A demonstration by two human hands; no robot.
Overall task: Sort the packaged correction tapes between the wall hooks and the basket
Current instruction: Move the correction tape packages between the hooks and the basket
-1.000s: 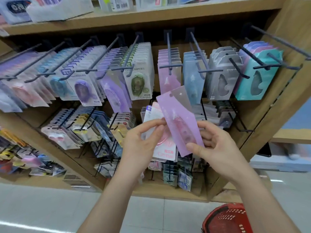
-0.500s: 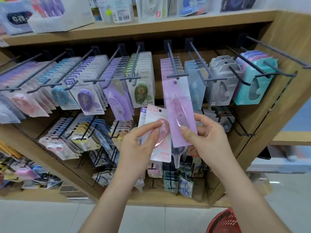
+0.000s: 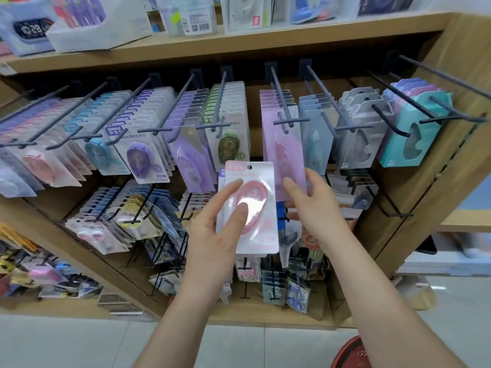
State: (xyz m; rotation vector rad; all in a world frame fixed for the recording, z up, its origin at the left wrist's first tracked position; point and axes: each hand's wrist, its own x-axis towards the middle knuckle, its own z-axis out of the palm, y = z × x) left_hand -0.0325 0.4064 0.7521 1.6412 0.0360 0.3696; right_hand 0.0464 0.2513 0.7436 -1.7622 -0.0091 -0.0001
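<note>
Head view: a red plastic mesh basket (image 3: 350,354) sits on the floor, far below the right fingers. The left hand (image 3: 212,229) pinches a pink and white packaged correction tape (image 3: 249,208), thumb on its clear bubble. The right hand (image 3: 316,208) is loose and holds nothing. Its fingers are by the bottom of a lilac hanging tape pack (image 3: 284,155) on a dark metal wall hook (image 3: 279,102) just above them. I think the pink pack goes next: find its hook and slide its round hole on. Its label is too blurry to read. Far above the left fingers, a white box with a clock picture (image 3: 29,29) says 10:28.
</note>
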